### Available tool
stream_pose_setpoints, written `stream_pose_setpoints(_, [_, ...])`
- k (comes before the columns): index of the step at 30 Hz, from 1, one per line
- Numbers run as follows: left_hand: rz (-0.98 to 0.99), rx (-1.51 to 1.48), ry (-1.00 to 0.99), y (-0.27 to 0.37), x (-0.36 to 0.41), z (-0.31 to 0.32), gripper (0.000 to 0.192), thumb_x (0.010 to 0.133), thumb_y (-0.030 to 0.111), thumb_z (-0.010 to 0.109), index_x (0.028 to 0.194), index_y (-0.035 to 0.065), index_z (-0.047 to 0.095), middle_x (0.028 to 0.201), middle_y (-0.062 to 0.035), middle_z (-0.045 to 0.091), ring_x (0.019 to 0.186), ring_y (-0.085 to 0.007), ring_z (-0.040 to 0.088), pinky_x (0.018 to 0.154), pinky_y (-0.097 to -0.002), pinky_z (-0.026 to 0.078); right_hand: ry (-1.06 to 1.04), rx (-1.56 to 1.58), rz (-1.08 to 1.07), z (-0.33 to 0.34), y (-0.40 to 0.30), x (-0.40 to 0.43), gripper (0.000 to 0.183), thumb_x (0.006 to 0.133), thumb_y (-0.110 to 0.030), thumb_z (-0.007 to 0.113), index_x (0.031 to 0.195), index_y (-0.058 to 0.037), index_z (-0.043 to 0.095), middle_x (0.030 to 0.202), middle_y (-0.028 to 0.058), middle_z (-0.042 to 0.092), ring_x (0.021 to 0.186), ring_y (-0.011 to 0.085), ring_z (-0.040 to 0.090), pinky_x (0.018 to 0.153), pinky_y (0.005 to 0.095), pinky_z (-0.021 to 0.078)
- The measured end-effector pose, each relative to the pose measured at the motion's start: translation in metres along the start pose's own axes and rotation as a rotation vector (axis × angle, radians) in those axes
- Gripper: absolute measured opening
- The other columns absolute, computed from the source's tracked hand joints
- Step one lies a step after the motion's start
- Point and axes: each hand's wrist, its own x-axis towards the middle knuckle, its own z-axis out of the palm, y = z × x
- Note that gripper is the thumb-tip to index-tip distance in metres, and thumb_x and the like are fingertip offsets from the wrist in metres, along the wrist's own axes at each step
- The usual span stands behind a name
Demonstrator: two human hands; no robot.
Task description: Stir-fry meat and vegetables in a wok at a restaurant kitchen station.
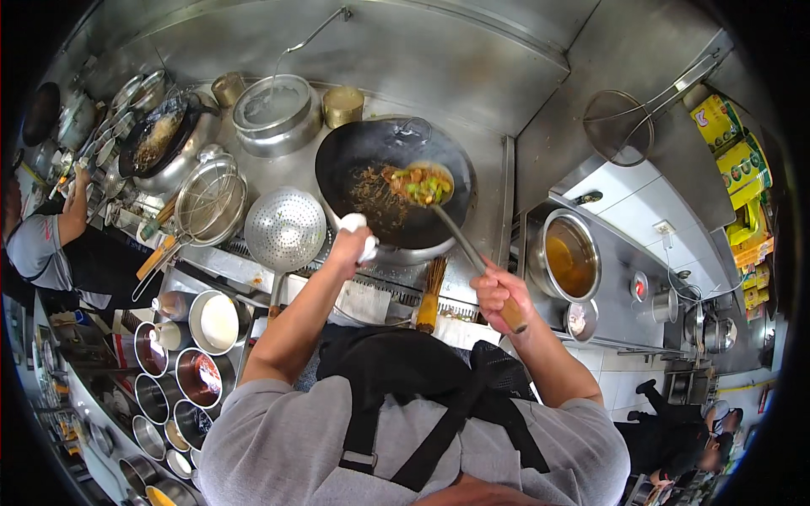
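Note:
A black wok (342,152) sits on the steel range before me, tilted towards my left hand. My left hand (352,248) grips a white folded cloth (354,222) at the wok's near-left rim; the cloth hides whatever it is wrapped around. In my right hand (503,297) is the wooden handle of a long ladle (459,235). Its bowl, inside the wok, holds a heap of cooked food (427,185) with green and brown pieces. Brown minced bits (380,202) lie across the wok's bottom, and light steam rises from it.
Left of the wok lie a perforated skimmer (285,231) and wire strainers (212,199). A bamboo brush (431,294) stands at the front edge. Water runs from a spout into a steel pot (278,117). To the right sits a pot of brown liquid (564,254). Another person (50,240) works at far left.

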Motion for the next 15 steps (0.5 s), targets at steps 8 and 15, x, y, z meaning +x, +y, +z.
stream_pose_setpoints(8, [0.552,0.399,0.129,-0.123,-0.036,-0.040,0.066,0.079,0.010,0.062,0.135,-0.0045,0.031,0.111,-0.0210,0.059,0.102,-0.0340,0.059,0.092,-0.0394,0.046,0.047,-0.009,0.027,0.021,0.025,-0.036,0.040,0.100,-0.010,0.042,0.139,-0.0187,0.046,0.078,0.0019,0.042,0.051,0.0049,0.044,0.045,0.0221,0.0415])
stream_pose_setpoints(15, [-0.004,-0.050,-0.065,-0.056,-0.015,-0.030,0.021,0.084,0.012,0.055,0.103,0.0023,0.055,0.083,-0.0111,0.065,0.065,-0.0218,0.062,0.053,-0.0338,0.049,-0.149,0.030,0.005,0.036,0.026,0.010,0.043,0.100,-0.010,0.043,0.142,-0.0190,0.042,0.079,0.0004,0.042,0.051,0.0031,0.043,0.043,0.0201,0.0395])
